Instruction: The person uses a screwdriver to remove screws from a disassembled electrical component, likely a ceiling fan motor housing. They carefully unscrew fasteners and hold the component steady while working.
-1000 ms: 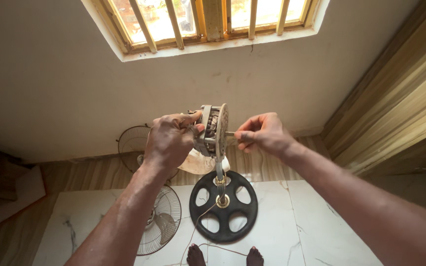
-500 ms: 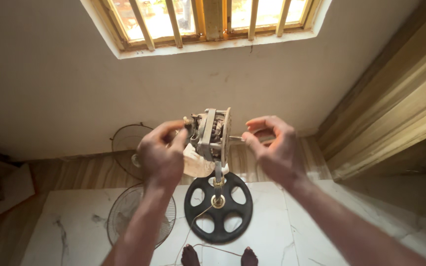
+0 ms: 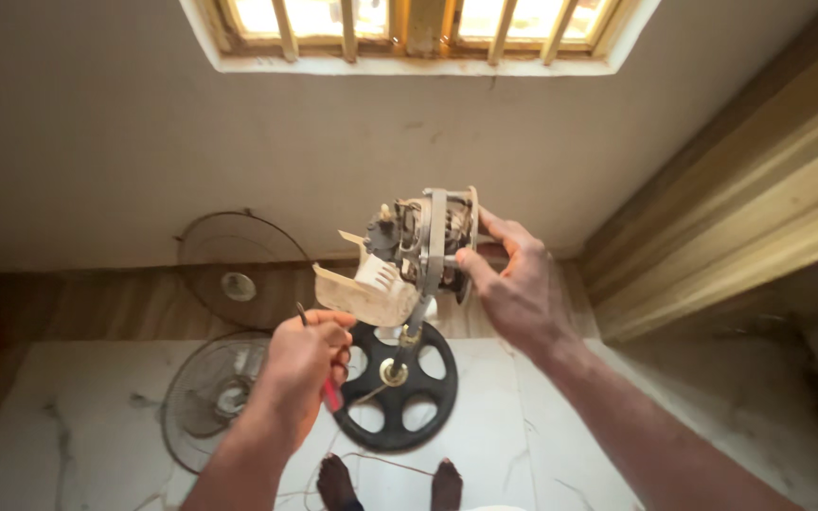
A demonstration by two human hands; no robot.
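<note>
Up front, right hand (image 3: 521,289) grips fan motor (image 3: 425,244); left hand (image 3: 303,364) just below it.

Both forearms reach forward from the bottom of the view. The right hand (image 3: 513,284) is raised higher, palm turned inward, thumb and fingers spread in a grasp. The left hand (image 3: 303,364) sits lower, its fingers curled into a loose fist, knuckles up.

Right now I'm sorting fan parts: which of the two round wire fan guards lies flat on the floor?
The nearer round wire fan guard, on the white marble-patterned floor beside the left hand. The other wire guard stands leaning against the wall.
</note>
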